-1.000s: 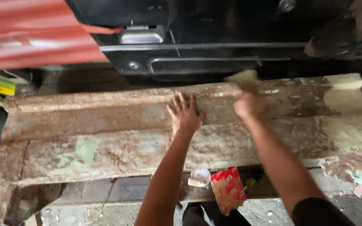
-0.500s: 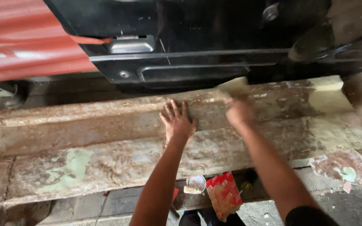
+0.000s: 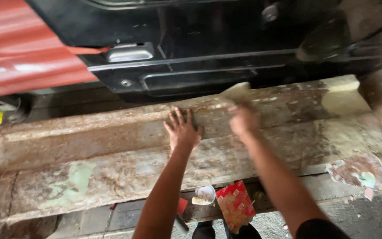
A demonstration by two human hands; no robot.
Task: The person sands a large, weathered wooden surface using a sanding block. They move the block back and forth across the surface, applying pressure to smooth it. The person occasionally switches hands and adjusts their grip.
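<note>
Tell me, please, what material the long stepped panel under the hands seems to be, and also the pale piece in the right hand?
The long panel looks like sheet metal, rusted and scraped: brown mottled surface, patches of pale green filler or old paint. The pale piece in the right hand is blurred; a flat sheet, perhaps sandpaper. The left hand lies flat on the panel.

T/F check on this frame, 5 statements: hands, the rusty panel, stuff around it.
1. The left hand lies flat, fingers spread, on the long rusty panel. True.
2. The right hand hangs clear of the panel. False: it is at the panel's upper part, blurred, with a pale sheet at its fingers.
3. A red packet lies below the panel's near edge. True.
4. The panel is freshly painted blue. False: it is rusty brown with pale green and cream patches.
5. A black car door stands behind the panel. True.
</note>
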